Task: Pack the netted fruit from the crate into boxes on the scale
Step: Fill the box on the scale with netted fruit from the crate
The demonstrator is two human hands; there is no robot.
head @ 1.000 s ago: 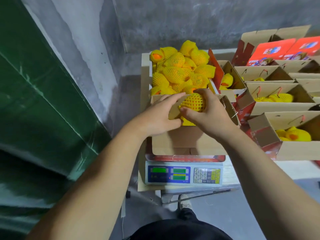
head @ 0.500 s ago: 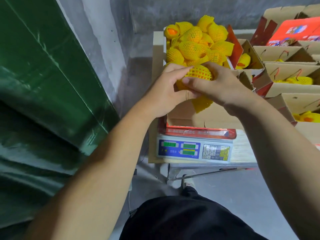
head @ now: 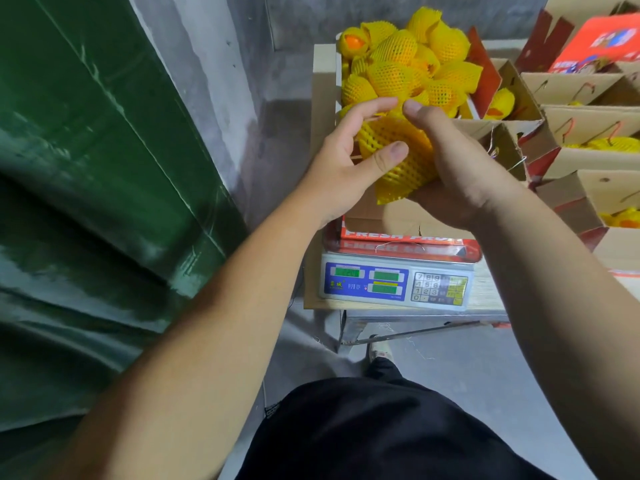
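Two hands, left hand and right hand, cup one netted fruit above the box on the scale; lowering it in should follow.

Single head-worn view, steeply down and forward, close above the scale
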